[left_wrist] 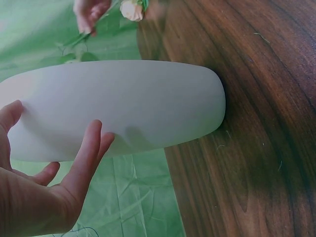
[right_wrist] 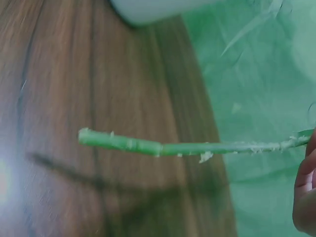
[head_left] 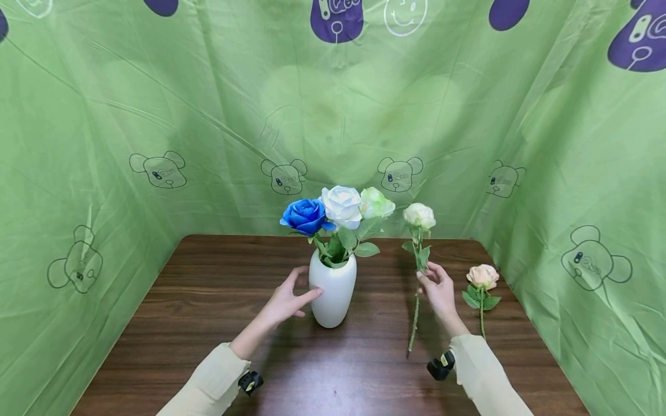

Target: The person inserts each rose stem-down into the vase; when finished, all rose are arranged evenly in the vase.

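A white vase (head_left: 333, 294) stands upright on the table, holding a blue rose (head_left: 304, 216), a white rose (head_left: 341, 206) and a pale green flower (head_left: 376, 203). My left hand (head_left: 286, 299) is at the vase's left side with fingers spread and fairly straight. In the left wrist view, fingertips (left_wrist: 93, 129) lie against the vase wall (left_wrist: 128, 103). To the right, my right hand (head_left: 438, 289) pinches the stem of a cream-white rose (head_left: 419, 215), which it holds bloom up. That stem's bare lower end (right_wrist: 118, 141) hangs over the table in the right wrist view.
A pink rose (head_left: 483, 277) with green leaves lies on the right part of the brown wooden table (head_left: 208, 294), beside my right hand. Green cloth (head_left: 218, 127) printed with bear heads hangs behind the table and along both sides.
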`<state>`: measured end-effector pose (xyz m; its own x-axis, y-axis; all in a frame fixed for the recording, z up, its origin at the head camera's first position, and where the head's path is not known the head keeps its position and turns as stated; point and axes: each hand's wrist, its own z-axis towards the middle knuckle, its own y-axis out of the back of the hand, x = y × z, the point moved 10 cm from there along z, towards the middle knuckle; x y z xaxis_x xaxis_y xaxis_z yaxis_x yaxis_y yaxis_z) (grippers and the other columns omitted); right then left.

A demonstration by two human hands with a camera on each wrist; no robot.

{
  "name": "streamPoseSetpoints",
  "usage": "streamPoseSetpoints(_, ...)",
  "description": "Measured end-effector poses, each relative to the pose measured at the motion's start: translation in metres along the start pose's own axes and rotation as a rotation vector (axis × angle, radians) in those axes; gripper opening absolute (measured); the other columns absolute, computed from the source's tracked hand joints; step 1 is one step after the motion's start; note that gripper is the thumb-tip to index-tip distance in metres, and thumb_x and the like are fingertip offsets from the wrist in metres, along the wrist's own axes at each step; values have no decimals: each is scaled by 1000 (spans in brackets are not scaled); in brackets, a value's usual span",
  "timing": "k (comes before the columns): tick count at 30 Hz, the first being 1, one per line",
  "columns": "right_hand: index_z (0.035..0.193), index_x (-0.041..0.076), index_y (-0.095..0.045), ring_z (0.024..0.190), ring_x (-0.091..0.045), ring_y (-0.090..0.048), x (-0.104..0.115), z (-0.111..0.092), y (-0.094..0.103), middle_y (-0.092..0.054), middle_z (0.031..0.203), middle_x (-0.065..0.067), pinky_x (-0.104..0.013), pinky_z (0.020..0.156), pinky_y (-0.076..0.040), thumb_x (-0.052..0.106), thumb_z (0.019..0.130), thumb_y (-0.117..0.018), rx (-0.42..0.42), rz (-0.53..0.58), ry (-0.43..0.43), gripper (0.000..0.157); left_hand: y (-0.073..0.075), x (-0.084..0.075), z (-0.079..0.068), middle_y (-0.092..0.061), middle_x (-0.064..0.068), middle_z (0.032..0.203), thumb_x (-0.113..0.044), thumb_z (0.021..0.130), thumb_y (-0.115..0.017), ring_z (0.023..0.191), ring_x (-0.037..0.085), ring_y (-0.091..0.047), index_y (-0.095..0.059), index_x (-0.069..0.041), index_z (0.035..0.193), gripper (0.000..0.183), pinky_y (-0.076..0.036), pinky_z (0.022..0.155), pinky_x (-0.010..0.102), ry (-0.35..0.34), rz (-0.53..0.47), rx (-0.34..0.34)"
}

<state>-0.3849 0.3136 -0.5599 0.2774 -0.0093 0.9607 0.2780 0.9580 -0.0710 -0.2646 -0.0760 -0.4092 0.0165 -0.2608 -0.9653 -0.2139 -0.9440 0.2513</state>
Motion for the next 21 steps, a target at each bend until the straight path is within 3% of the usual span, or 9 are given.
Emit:
streamPoseSetpoints(4,110,5,-50,42,-17,-49,7,10,-9,-58,87,-13,-25,34,-41,7,79,-66,14,112,69,34,0,1,0,-46,22,119,-24,81,-65,87,33,-57,-35,-11,130,59,-52,53,35,3,3,-2)
streamPoseSetpoints(6,112,5,-49,44,-17,-51,20,12,-16,-59,91,-15,-25,34,-41,6,81,-64,71,178,146,34,0,2,0,-46,22,119,-25,81,-65,87,33,-57,-35,-11,130,59,-52,53,35,5,5,-2)
streamPoseSetpoints(9,113,2,-46,45,-19,-51,73,-2,-35,-58,94,-18,-24,37,-40,0,82,-61,124,339,188,35,0,2,0,-46,22,119,-24,81,-65,88,35,-56,-35,-11,130,59,-52,53,35,7,-1,3)
streamPoseSetpoints(11,109,0,-45,47,-16,-51,132,-22,-54,-58,91,-16,-21,39,-41,-3,82,-59,148,441,211,31,0,1,0,-46,22,120,-24,81,-65,89,36,-56,-34,-10,131,60,-52,53,35,7,-4,4)
streamPoseSetpoints(14,101,0,-45,49,-15,-49,199,-45,-74,-56,84,-13,-19,40,-39,-7,82,-57,71,570,140,24,0,1,1,-46,22,120,-24,81,-65,88,35,-56,-34,-10,131,60,-52,54,37,9,-6,2)
streamPoseSetpoints(16,98,2,-45,49,-15,-48,219,-48,-79,-55,82,-13,-18,41,-40,-9,83,-54,44,643,125,21,1,2,1,-46,22,120,-24,81,-65,87,32,-56,-34,-10,131,60,-52,55,38,11,-1,-4)
streamPoseSetpoints(21,97,5,-43,46,-16,-47,243,-45,-85,-54,83,-13,-19,42,-41,-9,83,-55,-6,784,122,23,1,1,0,-46,22,120,-24,81,-65,87,32,-56,-34,-10,131,60,-52,55,38,14,5,-6)
